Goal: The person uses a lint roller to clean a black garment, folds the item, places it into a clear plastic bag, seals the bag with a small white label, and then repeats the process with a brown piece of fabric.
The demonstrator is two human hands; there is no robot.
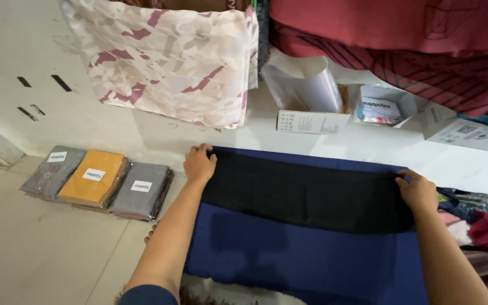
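Already a black cloth (306, 195) is laid folded across a blue cloth (289, 260) at six o'clock, its far corners pinched by the left hand (199, 164) and right hand (419, 191). Three packed cloths (97, 182) are stacked at nine o'clock; loose cloths (481, 226) remain unfolded at three o'clock.

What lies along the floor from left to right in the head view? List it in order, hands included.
Grey packet → yellow packet → second grey packet → left hand gripping the black cloth on blue fabric → right hand on the cloth's other end → pile of mixed clothes.
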